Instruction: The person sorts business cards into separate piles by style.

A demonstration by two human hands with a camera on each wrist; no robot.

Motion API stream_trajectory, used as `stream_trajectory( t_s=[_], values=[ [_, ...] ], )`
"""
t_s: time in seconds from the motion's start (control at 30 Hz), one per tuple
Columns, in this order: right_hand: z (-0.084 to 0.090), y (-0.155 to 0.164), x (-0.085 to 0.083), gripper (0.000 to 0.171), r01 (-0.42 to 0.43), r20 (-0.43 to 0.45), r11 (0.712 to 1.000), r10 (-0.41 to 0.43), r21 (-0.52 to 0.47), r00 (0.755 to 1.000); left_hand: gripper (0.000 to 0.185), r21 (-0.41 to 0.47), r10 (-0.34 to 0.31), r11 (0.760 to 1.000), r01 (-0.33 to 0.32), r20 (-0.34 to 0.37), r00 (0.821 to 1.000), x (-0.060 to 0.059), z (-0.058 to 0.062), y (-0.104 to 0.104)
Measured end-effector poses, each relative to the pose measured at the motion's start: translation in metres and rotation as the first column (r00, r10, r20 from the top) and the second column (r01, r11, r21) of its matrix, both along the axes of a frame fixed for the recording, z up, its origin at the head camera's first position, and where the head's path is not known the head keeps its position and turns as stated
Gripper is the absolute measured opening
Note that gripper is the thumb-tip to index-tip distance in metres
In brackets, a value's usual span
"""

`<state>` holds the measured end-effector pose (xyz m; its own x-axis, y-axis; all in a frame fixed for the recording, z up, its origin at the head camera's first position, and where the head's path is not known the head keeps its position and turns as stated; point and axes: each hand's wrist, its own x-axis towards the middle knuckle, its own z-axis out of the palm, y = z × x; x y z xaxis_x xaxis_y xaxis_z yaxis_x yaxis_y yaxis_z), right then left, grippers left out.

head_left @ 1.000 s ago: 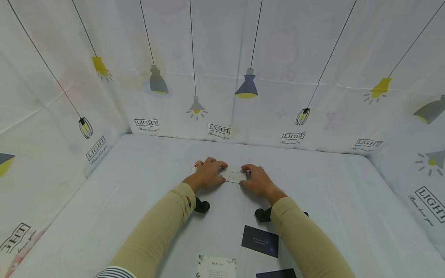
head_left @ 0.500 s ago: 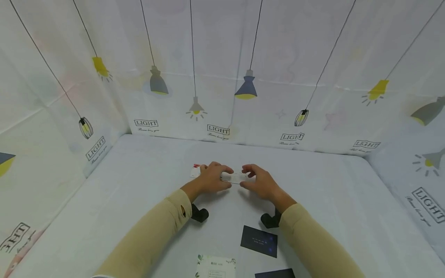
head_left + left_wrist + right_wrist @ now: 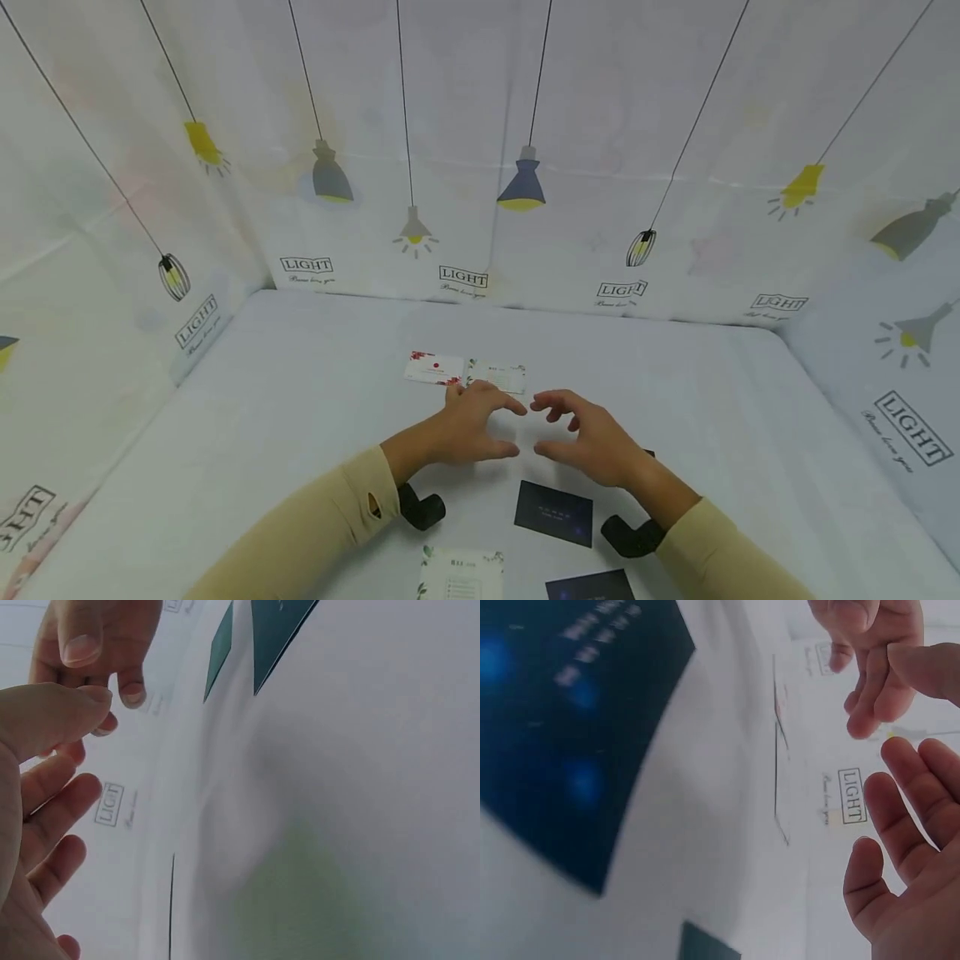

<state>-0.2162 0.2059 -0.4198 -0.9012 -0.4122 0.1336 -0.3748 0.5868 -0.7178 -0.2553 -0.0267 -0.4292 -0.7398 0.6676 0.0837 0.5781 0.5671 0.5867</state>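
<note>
Two hands hover empty, left hand (image 3: pixel 468 429) and right hand (image 3: pixel 592 437) fingers loosely spread; careless sweep risks knocking aligned white cards (image 3: pixel 465 371) askew on table (image 3: pixel 300 392).

Matt paper cards (image 3: pixel 465 371) lie on a smooth white cloth cover (image 3: pixel 300 417)

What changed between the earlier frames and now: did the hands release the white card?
Yes. Both hands let go of the white card, which now lies flat beside the red-marked card. The left hand and right hand drew back toward the person, open and holding nothing. The dark card, the floral card at the near edge and the table stayed as they were.
</note>
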Motion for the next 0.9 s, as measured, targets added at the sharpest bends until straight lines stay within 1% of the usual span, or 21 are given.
stream_trajectory(
  t_s=[0.13,0.27,0.37,0.57,0.73,0.9],
  values=[
    [-0.002,0.010,0.016,0.053,-0.010,0.057,0.999,0.007,0.047,0.998,0.051,0.011,-0.032,0.999,0.032,0.012,0.999,0.014,-0.002,0.000],
    [-0.008,0.023,0.029,0.056,0.007,0.116,0.994,-0.020,0.112,0.993,0.055,-0.027,-0.046,0.999,0.047,0.029,0.999,0.025,-0.006,0.002],
    [-0.012,0.030,0.037,0.060,0.010,0.134,0.990,-0.030,0.144,0.990,0.056,-0.057,-0.058,0.997,0.060,0.040,0.998,0.031,-0.010,0.003],
    [-0.014,0.035,0.048,0.064,0.002,0.132,0.987,-0.023,0.160,0.991,0.058,-0.117,-0.087,0.989,0.092,0.044,0.995,0.037,-0.019,0.008],
    [-0.020,0.035,0.057,0.065,0.028,0.131,0.982,-0.053,0.187,0.990,0.059,-0.161,-0.110,0.980,0.113,0.029,0.994,0.041,-0.021,0.010],
    [-0.023,0.034,0.062,0.066,0.030,0.093,0.975,-0.052,0.222,0.994,0.058,-0.165,-0.132,0.977,0.134,0.021,0.991,0.043,-0.021,0.011]
  ],
)
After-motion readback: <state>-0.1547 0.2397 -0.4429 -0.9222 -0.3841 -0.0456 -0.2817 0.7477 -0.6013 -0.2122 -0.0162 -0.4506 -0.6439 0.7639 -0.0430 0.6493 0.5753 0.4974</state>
